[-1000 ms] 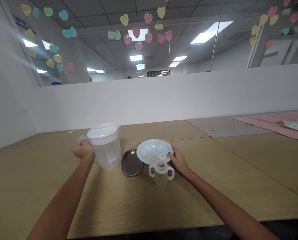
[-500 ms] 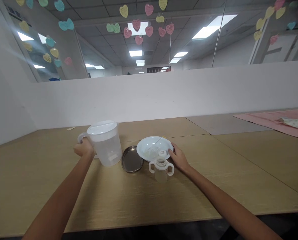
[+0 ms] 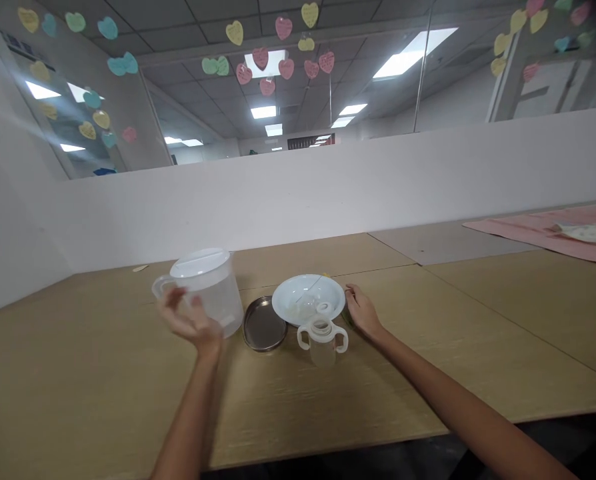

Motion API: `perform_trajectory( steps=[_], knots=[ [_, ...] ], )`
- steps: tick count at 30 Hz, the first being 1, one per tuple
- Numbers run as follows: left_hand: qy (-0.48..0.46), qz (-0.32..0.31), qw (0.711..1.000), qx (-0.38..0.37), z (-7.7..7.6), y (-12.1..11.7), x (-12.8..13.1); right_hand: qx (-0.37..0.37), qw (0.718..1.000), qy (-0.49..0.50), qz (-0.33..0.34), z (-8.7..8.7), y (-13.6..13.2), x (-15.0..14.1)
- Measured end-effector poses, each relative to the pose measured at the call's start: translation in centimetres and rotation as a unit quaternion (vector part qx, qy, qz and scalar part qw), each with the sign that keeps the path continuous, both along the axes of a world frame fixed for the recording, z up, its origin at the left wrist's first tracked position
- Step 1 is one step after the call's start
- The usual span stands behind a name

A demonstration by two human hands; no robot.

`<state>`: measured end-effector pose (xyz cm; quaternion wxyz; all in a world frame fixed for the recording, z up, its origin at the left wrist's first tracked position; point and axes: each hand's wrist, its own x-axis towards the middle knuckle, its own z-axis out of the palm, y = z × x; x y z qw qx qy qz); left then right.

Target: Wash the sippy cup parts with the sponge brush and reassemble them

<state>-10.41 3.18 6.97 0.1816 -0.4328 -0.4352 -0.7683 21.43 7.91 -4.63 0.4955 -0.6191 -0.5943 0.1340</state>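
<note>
Tabletop (image 3: 278,407): white bowl (image 3: 283,298) between hands (image 3: 191,321) (image 3: 362,311), nearer the right

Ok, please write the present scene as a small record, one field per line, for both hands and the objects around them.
Left hand: open, blurred, in front of the pitcher; contact unclear
Right hand: beside the right rim of the bowl; contact unclear
Pitcher: upright, lid on
Metal tray: between pitcher and bowl
Bowl: pale, contents hard to identify
Two-handled cup: upright, in front of bowl
Far right: pink cloth
</note>
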Motion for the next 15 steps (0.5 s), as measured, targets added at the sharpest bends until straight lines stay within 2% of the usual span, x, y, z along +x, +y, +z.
perform_trajectory(
  steps=[1, 2, 4, 6, 7, 9, 11, 15],
  knots=[
    [0.060, -0.035, 0.998, -0.007, -0.3, -0.3, 2.0, -0.021, 1.000, -0.015, -0.015, -0.1, 0.1, 0.2],
    [0.146, -0.087, 0.983, -0.063, -0.6, -0.3, 4.1, -0.045, 0.998, -0.031, -0.026, -0.1, 0.2, 0.4],
    [0.323, -0.167, 0.914, -0.181, -1.2, 0.0, 7.7, -0.087, 0.993, -0.073, -0.039, -0.1, 0.3, 0.7],
    [0.434, -0.180, 0.838, -0.277, -1.8, 0.8, 10.3, -0.119, 0.985, -0.121, -0.034, 0.2, 0.1, 0.8],
    [0.459, -0.175, 0.812, -0.315, -2.2, 1.2, 11.1, -0.134, 0.980, -0.143, -0.030, 0.3, 0.0, 0.8],
    [0.492, -0.161, 0.771, -0.371, -2.9, 2.0, 11.8, -0.160, 0.970, -0.181, -0.021, 0.6, -0.1, 0.5],
    [0.522, -0.149, 0.740, -0.398, -3.4, 2.3, 11.7, -0.179, 0.961, -0.209, -0.007, 0.8, -0.3, 0.3],
    [0.553, -0.147, 0.710, -0.411, -3.9, 2.3, 10.9, -0.194, 0.953, -0.232, 0.012, 1.0, -0.4, -0.1]
  ],
)
